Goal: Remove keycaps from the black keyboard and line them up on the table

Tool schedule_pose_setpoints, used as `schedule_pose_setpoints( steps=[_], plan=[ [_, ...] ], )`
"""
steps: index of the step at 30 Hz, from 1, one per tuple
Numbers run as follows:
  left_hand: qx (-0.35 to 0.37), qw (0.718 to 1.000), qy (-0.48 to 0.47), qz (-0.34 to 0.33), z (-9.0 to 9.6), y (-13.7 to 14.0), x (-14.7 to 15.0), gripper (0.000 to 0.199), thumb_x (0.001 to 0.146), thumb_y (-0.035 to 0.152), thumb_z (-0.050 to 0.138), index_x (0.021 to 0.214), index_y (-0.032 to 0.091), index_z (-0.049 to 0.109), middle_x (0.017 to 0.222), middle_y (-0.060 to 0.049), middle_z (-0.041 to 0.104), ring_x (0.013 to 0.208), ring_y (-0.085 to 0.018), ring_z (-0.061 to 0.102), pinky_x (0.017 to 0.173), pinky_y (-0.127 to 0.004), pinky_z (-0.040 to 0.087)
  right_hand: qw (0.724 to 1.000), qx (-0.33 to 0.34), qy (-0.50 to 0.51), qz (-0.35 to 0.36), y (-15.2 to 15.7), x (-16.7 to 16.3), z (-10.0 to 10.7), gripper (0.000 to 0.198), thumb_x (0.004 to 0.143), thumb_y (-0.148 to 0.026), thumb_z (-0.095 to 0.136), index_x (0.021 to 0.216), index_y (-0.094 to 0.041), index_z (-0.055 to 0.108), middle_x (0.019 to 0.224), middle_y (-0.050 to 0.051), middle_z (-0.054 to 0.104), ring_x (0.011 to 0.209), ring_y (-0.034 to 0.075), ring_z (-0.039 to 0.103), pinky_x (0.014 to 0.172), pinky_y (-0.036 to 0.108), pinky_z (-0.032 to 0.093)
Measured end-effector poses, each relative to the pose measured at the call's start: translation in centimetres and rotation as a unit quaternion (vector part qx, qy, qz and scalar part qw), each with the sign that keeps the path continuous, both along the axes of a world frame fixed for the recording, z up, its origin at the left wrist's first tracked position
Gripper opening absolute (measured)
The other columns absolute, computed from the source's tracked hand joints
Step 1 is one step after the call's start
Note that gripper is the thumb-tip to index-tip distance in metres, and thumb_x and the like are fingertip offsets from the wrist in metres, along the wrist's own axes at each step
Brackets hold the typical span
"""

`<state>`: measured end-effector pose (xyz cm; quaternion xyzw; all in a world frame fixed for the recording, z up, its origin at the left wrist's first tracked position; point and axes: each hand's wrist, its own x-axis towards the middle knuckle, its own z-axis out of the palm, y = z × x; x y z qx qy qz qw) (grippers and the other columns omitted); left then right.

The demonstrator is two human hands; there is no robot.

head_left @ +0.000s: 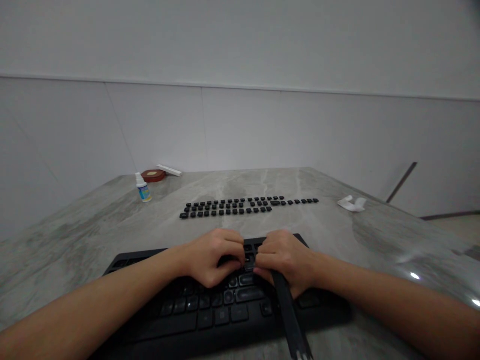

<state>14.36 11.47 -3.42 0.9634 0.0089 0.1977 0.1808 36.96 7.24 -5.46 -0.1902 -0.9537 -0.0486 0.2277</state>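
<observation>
A black keyboard (180, 322) lies in front of me, with several keycaps off in its upper part. My left hand (219, 255) is over its middle, fingers curled and pressed together at the keys; whatever they may hold is hidden. Beside it, my right hand (283, 260) is closed around a long black tool (288, 312), which slants down toward me to a pale, blurred end. The tool's other end is hidden by the hand. Beyond the keyboard, loose black keycaps (228, 212) are laid out in rows on the table.
The grey marbled table (322, 230) reaches back to a pale wall (240, 130). A small white spray bottle (143, 188) stands at the left, near a reddish-brown round case (153, 176) and a white strip (169, 170). Crumpled white tissue (351, 203) lies at the right.
</observation>
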Motion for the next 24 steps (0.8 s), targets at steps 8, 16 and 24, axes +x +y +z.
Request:
schedule_pose_setpoints(
  steps=[8,16,24],
  plan=[
    [-0.001,0.999,0.015,0.033,-0.4,0.3,-0.1,0.011,0.084,0.014,0.051,0.084,0.014,0.062,0.076,-0.006,0.059,0.07,-0.016,0.055,0.063,-0.026,0.043,0.991,-0.098,0.032,-0.08,-1.1,-0.8,-0.1,0.013,0.075,-0.018,0.054,0.063,-0.017,0.053,0.054,-0.001,0.053,0.045,0.009,0.042,0.049,0.026,0.022],
    [-0.024,0.995,0.042,0.082,-0.8,0.6,0.2,0.011,0.087,0.014,0.055,0.091,0.014,0.065,0.081,-0.004,0.06,0.073,-0.014,0.057,0.066,-0.024,0.043,0.971,-0.161,0.069,-0.163,-1.4,-1.2,0.1,0.009,0.071,-0.018,0.057,0.079,-0.017,0.061,0.058,-0.001,0.059,0.049,0.011,0.049,0.049,0.023,0.025],
    [-0.015,0.995,0.047,0.09,-0.7,0.6,0.1,0.012,0.086,0.016,0.053,0.09,0.015,0.065,0.081,-0.004,0.059,0.072,-0.014,0.056,0.064,-0.024,0.042,0.991,-0.109,0.06,-0.054,-1.1,-0.8,-0.4,0.022,0.063,-0.013,0.052,0.083,-0.017,0.059,0.065,0.001,0.062,0.052,0.014,0.051,0.05,0.026,0.027]
  ],
)
